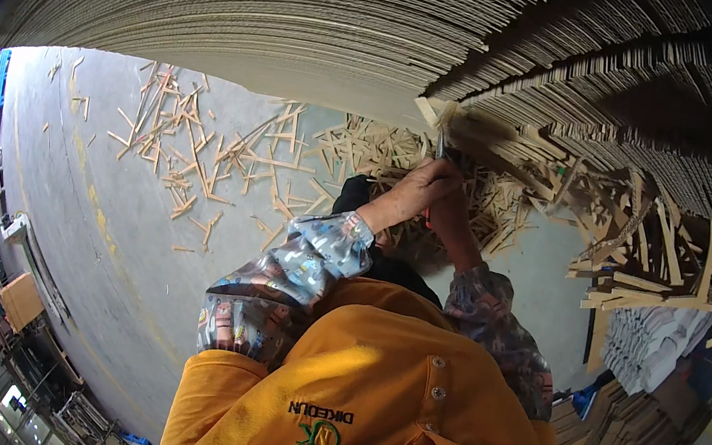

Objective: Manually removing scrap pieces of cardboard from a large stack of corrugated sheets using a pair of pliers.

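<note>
My left hand [421, 186] is closed at the front, its fingers wrapped around the upper part of a hand tool [442, 146]. My right hand [452, 219] is closed just below it, mostly covered by the left. The tool shows a dark metal end above the fingers and a bit of red handle below; its exact kind is hidden. Its metal end meets the lower corner of a tall stack of cardboard sheets [246, 31], by a pale cardboard strip [432, 114] that sticks out there.
Cardboard offcuts [376, 147] lie heaped below the stack, with more strips scattered over the grey floor [105, 176] to the left. At the right, more stacked cardboard [660, 157] rises above a pile of long strips [663, 259] and white bundled sheets [656, 341].
</note>
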{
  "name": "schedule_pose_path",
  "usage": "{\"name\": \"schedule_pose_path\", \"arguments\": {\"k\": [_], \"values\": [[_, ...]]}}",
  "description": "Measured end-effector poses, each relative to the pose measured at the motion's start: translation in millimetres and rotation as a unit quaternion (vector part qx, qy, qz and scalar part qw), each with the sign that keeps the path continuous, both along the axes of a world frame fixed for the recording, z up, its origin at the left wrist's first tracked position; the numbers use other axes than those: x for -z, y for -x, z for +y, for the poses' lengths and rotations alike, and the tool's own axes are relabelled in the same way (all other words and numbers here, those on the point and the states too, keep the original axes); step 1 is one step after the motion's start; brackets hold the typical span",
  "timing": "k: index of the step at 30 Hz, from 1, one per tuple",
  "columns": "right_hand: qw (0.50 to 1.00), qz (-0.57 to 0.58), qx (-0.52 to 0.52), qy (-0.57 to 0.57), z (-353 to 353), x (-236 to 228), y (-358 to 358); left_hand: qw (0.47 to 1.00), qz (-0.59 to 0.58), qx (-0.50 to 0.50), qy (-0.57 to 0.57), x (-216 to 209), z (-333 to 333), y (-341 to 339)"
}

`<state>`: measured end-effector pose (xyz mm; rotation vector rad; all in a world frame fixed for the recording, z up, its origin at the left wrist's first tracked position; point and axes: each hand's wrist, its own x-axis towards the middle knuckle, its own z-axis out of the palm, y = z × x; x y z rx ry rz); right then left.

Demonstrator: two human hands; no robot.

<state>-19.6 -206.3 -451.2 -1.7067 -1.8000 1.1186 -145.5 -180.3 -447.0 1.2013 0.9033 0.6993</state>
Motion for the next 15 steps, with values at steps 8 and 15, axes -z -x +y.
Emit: {"name": "schedule_pose_path", "arguments": {"k": [8, 15], "values": [[0.943, 0.17, 0.02, 0.285, -95, -33, -3, 0.997, 0.036, -0.062, 0.025, 61, -115, 24], [0.978, 0.064, 0.032, 0.196, -6, -22, -22, 0.949, -0.005, -0.258, 0.182, 7, -21, 33]]}}
